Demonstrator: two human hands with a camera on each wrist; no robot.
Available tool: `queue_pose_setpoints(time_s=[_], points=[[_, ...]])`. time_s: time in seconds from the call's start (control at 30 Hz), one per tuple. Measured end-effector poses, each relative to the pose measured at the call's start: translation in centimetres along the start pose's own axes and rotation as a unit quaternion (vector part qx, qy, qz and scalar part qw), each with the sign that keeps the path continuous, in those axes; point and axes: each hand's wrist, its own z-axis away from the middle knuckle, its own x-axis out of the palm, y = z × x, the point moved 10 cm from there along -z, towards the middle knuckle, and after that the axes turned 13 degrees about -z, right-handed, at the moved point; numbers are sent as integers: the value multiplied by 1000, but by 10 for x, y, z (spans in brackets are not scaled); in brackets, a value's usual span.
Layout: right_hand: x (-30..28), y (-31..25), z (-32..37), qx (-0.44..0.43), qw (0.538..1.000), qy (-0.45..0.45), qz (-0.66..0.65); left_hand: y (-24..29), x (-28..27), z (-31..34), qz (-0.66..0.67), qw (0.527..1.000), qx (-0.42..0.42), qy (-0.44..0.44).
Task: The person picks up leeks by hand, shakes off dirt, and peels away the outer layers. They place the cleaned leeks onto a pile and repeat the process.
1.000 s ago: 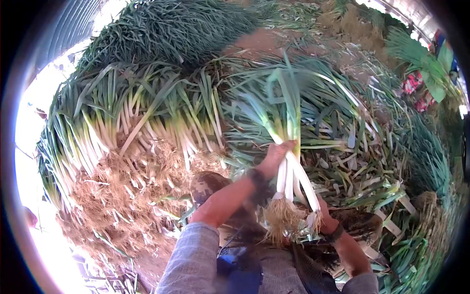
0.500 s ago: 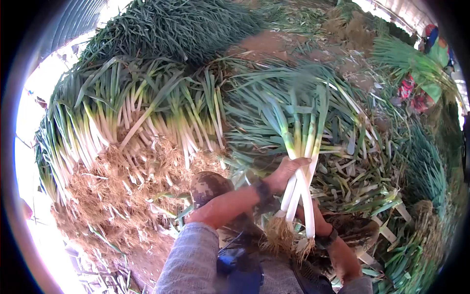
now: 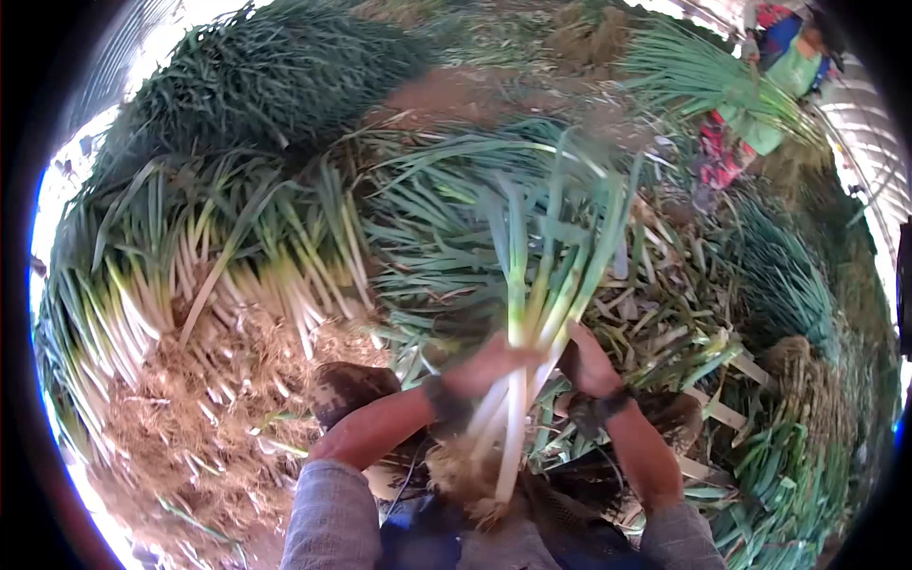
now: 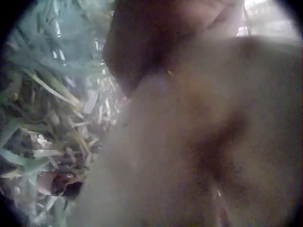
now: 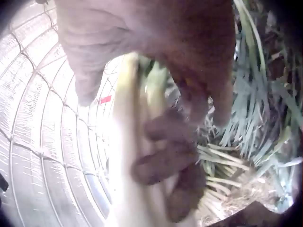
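My left hand [image 3: 499,363] grips a small bunch of long green onions [image 3: 514,427] around the white stalks. Its curled fingers [image 5: 163,168] show round the stalks in the right wrist view. Leaves fan upward from the bunch; the shaggy roots [image 3: 465,467] hang toward my lap. Higher up, my right hand [image 3: 591,363] is beside the stalks where white turns green. In the right wrist view its thumb and fingers spread on either side of the stalks, not closed round them. Blurred skin fills most of the left wrist view.
Rows of green onions [image 3: 142,294] lie at left, roots toward me. A big leafy heap [image 3: 266,81] stands behind them. Trimmed leaves [image 3: 655,332] litter the ground at right. Another person [image 3: 793,71] at the far right holds a large onion bundle [image 3: 693,76].
My right hand has moved up from near the roots to the upper stalks. The bunch has shifted left and toward me in the left hand's grip. The view has turned right.
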Motion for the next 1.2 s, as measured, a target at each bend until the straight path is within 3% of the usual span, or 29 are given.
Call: queue_pose_setpoints(time_s=[0.03,0.1,0.13,0.17,0.23,0.27,0.3,0.37,0.43,0.47,0.5,0.53,0.57,0.63,0.7,0.73,0.77,0.83,0.87,0.9,0.93,0.97,1.0,1.03,1.07,1.1,1.13,1.17,1.2], points=[[-14,6,-2,3,993,99,-69,-3,10,-1,-2,1000,2,-7],[-31,18,-5,-17,993,110,-39,-10,28,6,-98,994,18,-39],[-27,23,-2,-17,997,61,-33,-2,26,7,-227,971,68,39],[-41,35,3,-11,991,119,-65,1,28,13,-226,971,68,45],[-34,40,12,0,991,108,-77,-6,42,29,-302,953,-26,11],[-26,41,16,1,991,109,-77,10,45,37,-305,949,53,56],[-19,40,22,-4,989,126,-83,12,51,43,-301,950,54,59],[-20,39,27,-4,986,141,-86,11,52,54,-390,916,26,94],[-26,40,27,-31,990,135,-30,-7,61,68,-393,917,-16,64],[-47,48,27,-24,980,188,-57,-20,60,76,-410,905,-84,70],[-37,43,27,-33,984,170,-49,-33,57,88,-424,889,-153,79],[-28,37,28,-41,985,164,-46,-38,60,98,-353,922,-133,80],[-8,31,27,-44,987,151,-44,-45,62,101,-415,897,44,146],[28,10,31,-91,986,142,17,-21,59,127,-351,921,-110,127],[39,-6,24,-130,981,126,72,-13,59,128,-271,948,9,166],[68,-11,24,-132,983,92,86,-39,63,125,-106,981,-59,150],[103,-23,23,-137,984,57,101,4,52,125,-200,960,28,194],[189,-33,11,-156,976,-78,132,67,31,142,-212,931,76,287],[230,-31,3,-165,962,-143,164,86,18,147,-176,924,132,313],[280,-30,0,-163,952,-231,115,117,0,164,-201,873,230,380],[319,-19,-4,-146,913,-330,189,125,-20,172,-158,882,235,377],[341,1,-17,-75,913,-336,221,131,-39,181,-115,889,241,371],[392,21,-13,-18,856,-448,255,147,-60,203,-141,868,268,395],[406,48,-23,41,862,-441,245,166,-80,232,-167,845,295,414],[441,59,-16,-95,737,-567,357,200,-103,278,-398,725,228,513],[440,83,-22,-44,775,-550,307,238,-117,325,-595,548,142,571],[440,94,-24,-68,739,-550,383,273,-134,380,-458,587,240,623],[435,100,-29,-94,696,-545,457,263,-193,432,-132,705,218,662],[410,114,-47,-45,721,-512,466,266,-234,490,-133,686,195,688]])
